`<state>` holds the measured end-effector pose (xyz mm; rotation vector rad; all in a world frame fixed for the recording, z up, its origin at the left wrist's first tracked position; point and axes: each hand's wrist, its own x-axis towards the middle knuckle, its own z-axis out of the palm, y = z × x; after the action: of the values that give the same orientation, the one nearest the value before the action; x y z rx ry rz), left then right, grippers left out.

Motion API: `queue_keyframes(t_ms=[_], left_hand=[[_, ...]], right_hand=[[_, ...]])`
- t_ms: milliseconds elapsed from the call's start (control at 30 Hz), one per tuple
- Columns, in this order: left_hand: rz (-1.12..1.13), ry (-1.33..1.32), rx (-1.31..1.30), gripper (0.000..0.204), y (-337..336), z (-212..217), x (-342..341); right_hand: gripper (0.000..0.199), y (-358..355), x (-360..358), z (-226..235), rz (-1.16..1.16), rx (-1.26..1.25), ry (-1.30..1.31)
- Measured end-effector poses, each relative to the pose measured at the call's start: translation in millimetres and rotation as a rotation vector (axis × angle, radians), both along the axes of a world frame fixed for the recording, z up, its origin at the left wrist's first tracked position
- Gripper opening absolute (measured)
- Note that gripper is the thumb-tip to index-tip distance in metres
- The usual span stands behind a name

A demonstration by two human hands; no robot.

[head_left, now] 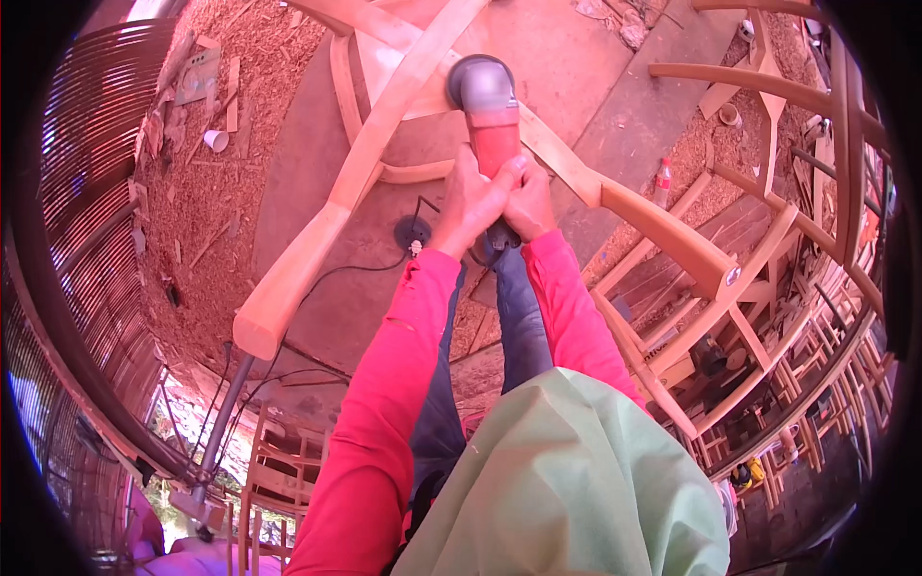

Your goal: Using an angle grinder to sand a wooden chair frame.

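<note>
Both my hands are wrapped round a red-bodied angle grinder [495, 142] with a grey, rounded head. My left hand [469, 200] grips the body from the left side. From the right, my right hand [530, 204] closes round the same handle beside it. The grinder's head lies over a pale wooden chair frame [370, 144], near where its bars meet; whether the disc touches the wood is hidden under the head. One thick frame leg stretches toward me on the left, and a curved wooden arm [663, 230] runs off to the right.
Wood shavings [211, 192] cover the floor at left, with a white cup [215, 141] among them. A black cable [336, 272] trails near my feet. More wooden chair frames [768, 259] crowd the right, near a red-capped bottle [664, 176]. A ribbed wall [96, 134] curves along the left.
</note>
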<state>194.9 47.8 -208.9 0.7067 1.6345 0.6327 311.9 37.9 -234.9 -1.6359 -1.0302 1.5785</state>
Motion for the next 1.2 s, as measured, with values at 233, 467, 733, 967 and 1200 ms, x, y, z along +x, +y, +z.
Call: queue_keyframes(t_ms=[233, 467, 733, 967, 1200], left_hand=[[0.065, -0.004, -0.075, 0.058, -18, 14, -16], [0.256, -0.068, -0.078, 0.052, -35, 19, -50], [0.555, -0.248, 0.062, 0.047, -76, 29, -58], [0.252, -0.011, 0.015, 0.042, -71, 82, -62], [-0.152, 0.823, 0.359, 0.035, -83, 246, -127]], right_hand=[[0.042, -12, -15, 8, 0.1, -0.016, -0.016], [0.049, -9, -53, 12, 0.214, 0.016, -0.011], [0.037, -26, -70, 20, 0.465, -0.049, -0.02], [0.047, -23, -65, 49, 0.375, -0.018, 0.094], [0.047, 20, -49, 72, 0.193, -0.018, 0.145]])
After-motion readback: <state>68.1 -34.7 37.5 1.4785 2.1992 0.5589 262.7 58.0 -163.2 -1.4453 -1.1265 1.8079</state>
